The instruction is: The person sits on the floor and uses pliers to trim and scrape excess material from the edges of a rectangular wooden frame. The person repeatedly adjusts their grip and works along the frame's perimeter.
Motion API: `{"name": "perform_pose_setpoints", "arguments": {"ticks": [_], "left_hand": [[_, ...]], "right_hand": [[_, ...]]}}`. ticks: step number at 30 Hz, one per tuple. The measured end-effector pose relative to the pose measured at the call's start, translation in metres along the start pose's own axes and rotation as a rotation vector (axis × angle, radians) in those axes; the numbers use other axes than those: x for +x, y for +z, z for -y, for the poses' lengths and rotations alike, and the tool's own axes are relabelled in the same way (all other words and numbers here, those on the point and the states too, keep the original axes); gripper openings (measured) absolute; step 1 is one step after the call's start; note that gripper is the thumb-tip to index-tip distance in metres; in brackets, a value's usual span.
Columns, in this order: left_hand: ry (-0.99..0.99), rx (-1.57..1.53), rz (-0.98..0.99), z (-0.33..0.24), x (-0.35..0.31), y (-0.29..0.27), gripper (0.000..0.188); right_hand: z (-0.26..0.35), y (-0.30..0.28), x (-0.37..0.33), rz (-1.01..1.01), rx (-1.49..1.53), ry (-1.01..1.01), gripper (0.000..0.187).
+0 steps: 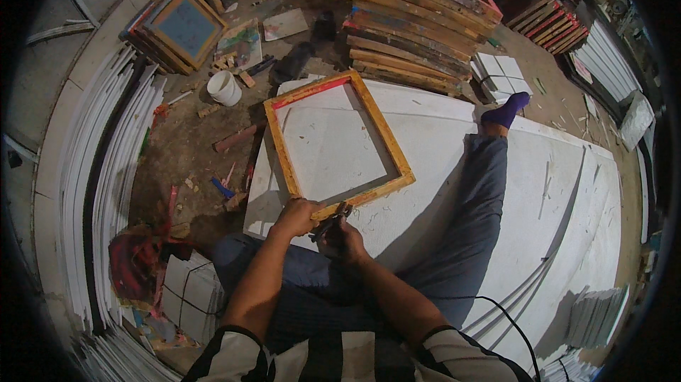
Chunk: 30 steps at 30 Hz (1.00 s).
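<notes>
The room looks like a cluttered workshop, its brown, littered floor [167,158] showing mostly in the left half of the frame, with a leaning sheaf of long white strips [145,148] at far left. Across the centre and right spreads a broad layer of flat white sheets [440,148], pale and smooth but scattered with offcuts; it probably offers little grip, so a light thing could slide on it. A tall stack of wooden frames [418,45] fills the upper middle of the frame. One rectangular wooden frame [381,126] is near the centre, over the sheets, its lower edge towards the person; whether that edge is lifted is hard to tell. With an empty middle and slim rails, it should be fairly light and stiff, tough along the wood but weakest at the corner joints, and its rough, worn edges may splinter. A rail close to a corner seems the surest place to hold. The left hand [298,217] does that, fingers curled around the lower-left corner. The right hand [345,240] is closed around a dark pliers-like tool [333,221], its nose at the near rail; shadow hides how far its handles are squeezed.
</notes>
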<state>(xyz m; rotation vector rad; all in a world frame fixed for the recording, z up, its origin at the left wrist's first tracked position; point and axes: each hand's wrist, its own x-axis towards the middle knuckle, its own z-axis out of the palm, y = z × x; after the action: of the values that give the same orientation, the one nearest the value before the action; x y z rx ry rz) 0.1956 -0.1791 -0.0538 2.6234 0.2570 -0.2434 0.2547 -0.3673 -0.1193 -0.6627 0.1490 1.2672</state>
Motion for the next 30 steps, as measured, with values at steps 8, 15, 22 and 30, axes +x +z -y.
{"name": "perform_pose_setpoints", "arguments": {"ticks": [8,15,22,30], "left_hand": [[-0.178,-0.337,0.148,0.007,-0.004,-0.007,0.06],[-0.023,-0.211,-0.02,0.018,-0.008,0.011,0.063],[-0.02,-0.258,0.046,0.011,-0.004,0.003,0.051],[-0.049,0.035,-0.229,0.012,-0.002,0.037,0.044]], "right_hand": [[-0.013,0.02,0.015,0.027,0.344,-0.064,0.051],[-0.017,0.035,0.007,-0.269,-0.039,-0.147,0.053],[0.015,0.047,0.004,-0.355,0.138,0.046,0.044],[0.053,0.013,-0.011,-0.311,-0.422,0.062,0.041]]}}
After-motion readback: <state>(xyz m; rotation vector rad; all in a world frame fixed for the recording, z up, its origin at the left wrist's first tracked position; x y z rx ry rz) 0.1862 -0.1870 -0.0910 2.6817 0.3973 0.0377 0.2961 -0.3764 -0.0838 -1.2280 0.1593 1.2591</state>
